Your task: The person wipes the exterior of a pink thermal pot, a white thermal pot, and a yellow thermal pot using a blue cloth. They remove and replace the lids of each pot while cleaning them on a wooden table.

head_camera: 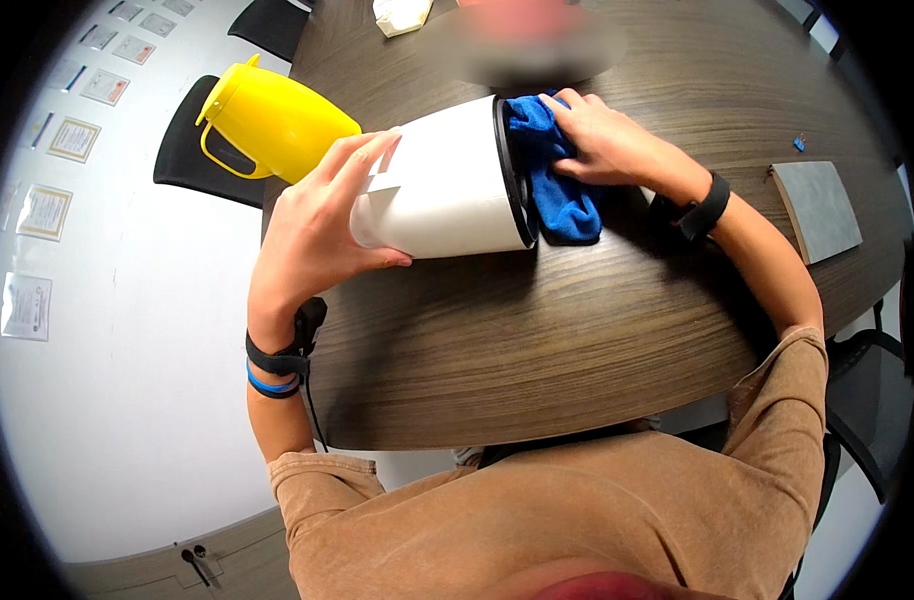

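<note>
A white cylindrical bin (449,187) with a black rim (514,176) is tipped on its side above the wooden table, its mouth facing right. My left hand (329,202) grips the closed end, thumb below and fingers over the top. My right hand (599,139) holds a blue cloth (551,165) against the rim at the mouth. Part of the cloth hangs down toward the tabletop. The bin's inside is turned away from view, so I cannot tell how far the cloth reaches in.
A yellow lidded pitcher (277,120) stands left of the bin by the table edge. A grey notebook (821,206) and a small blue scrap (800,143) lie at the right. A white item (401,15) sits at the far side. Black chairs (194,150) flank the wooden table (547,345).
</note>
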Motion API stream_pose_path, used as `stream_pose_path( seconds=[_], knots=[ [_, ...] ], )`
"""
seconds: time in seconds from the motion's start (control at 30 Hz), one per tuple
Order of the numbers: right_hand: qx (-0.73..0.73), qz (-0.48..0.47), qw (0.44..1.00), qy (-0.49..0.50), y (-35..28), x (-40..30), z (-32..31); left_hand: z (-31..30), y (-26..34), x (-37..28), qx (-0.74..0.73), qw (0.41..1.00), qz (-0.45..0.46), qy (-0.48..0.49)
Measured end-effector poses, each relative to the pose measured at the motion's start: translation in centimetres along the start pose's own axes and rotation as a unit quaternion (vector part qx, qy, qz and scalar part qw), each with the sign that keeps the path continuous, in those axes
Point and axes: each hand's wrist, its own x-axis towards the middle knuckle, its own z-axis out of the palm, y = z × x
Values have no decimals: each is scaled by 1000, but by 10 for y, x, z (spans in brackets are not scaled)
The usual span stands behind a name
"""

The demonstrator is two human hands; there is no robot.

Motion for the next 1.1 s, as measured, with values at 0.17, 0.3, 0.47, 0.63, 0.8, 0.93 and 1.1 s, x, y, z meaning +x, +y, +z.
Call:
stream_pose_path(
  seconds=[0.17, 0.3, 0.47, 0.63, 0.8, 0.93, 1.1],
  knots=[
    [-20, -74, 996, -50, -3, -26, -8, -3, 2, 2, 6, 1000, -12, -12],
    [-19, -100, 990, -100, -35, -51, -25, -3, 0, 7, 2, 1000, -17, -19],
    [72, -132, 988, 24, -44, -66, -31, -4, -2, 10, -3, 1000, -9, -22],
    [111, -177, 959, 192, -54, -43, -55, -7, -3, 8, -14, 1000, -1, -24],
    [51, -115, 976, 178, -39, -22, -36, -4, -9, 7, 2, 1000, -8, -28],
    [-41, -40, 993, 99, -31, -25, -14, -7, -10, 11, -7, 999, -5, -32],
    [67, 32, 997, 7, -14, -2, -16, -7, -7, 7, -1, 1000, -1, -19]
  ],
)
